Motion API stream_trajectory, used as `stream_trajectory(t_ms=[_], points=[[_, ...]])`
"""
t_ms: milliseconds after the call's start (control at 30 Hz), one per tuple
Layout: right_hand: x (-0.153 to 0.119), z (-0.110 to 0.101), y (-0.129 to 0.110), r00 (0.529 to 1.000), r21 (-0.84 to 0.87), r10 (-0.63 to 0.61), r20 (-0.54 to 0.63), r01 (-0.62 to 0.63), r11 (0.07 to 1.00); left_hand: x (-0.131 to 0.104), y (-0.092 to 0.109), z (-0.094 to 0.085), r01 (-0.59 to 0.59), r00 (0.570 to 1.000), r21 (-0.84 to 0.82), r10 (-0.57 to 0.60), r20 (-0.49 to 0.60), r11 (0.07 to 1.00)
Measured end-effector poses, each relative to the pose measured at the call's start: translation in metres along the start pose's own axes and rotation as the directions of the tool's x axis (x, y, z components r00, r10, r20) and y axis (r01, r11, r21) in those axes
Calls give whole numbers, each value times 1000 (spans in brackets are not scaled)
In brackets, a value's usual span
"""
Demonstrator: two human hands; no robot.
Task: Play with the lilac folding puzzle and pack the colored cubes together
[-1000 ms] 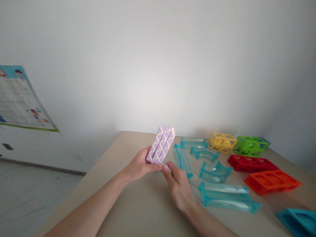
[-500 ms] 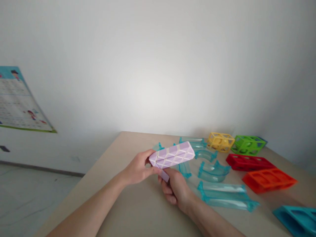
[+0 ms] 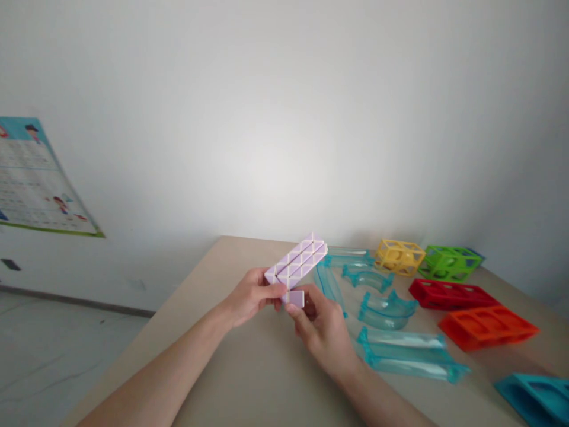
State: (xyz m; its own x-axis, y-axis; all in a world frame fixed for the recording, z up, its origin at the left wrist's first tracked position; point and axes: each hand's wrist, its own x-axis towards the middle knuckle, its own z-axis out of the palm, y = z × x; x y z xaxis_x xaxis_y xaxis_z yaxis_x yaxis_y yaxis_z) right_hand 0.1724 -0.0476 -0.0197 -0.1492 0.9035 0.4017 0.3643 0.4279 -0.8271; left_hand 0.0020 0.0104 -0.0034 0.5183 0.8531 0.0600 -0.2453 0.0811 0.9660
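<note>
A folded twisty snake puzzle (image 3: 299, 261), lilac with pale edges, is held above the table between both hands. Its long bundled part slants up to the right, and one short end segment (image 3: 296, 298) sticks out at the bottom. My left hand (image 3: 253, 296) is closed on the puzzle's lower left end, thumb on top. At the short segment, my right hand (image 3: 322, 326) pinches with thumb and fingers. The fingertips behind the puzzle are partly hidden.
Clear teal track pieces, straight (image 3: 406, 353) and curved (image 3: 386, 311), lie right of my hands. Farther right are yellow (image 3: 399, 257), green (image 3: 451, 263), red (image 3: 451, 294), orange (image 3: 489, 326) and blue (image 3: 537, 394) frame blocks. A wall stands behind the table (image 3: 240, 367).
The puzzle has turned so its long part points more steeply upward. My right hand has shifted its grip, with its thumb now showing on the short segment.
</note>
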Motion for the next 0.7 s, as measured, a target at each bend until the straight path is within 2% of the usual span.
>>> stream_trajectory(t_ms=[167, 433, 567, 700], points=[[-3, -2, 3, 997, 9, -67, 25, 67, 998, 0, -5, 1, -75, 995, -34, 77, 56, 997], [-3, -1, 1, 993, -35, -115, -4, 115, 993, 0, -6, 3, -100, 993, -39, 102, 61, 994], [1, -1, 2, 995, -119, -47, -93, 35, 992, -1, -10, 1, -107, 991, 26, 105, 88, 994], [5, 0, 5, 994, -93, 13, -111, -23, 995, -1, -16, 0, -137, 984, 21, 134, 121, 990]])
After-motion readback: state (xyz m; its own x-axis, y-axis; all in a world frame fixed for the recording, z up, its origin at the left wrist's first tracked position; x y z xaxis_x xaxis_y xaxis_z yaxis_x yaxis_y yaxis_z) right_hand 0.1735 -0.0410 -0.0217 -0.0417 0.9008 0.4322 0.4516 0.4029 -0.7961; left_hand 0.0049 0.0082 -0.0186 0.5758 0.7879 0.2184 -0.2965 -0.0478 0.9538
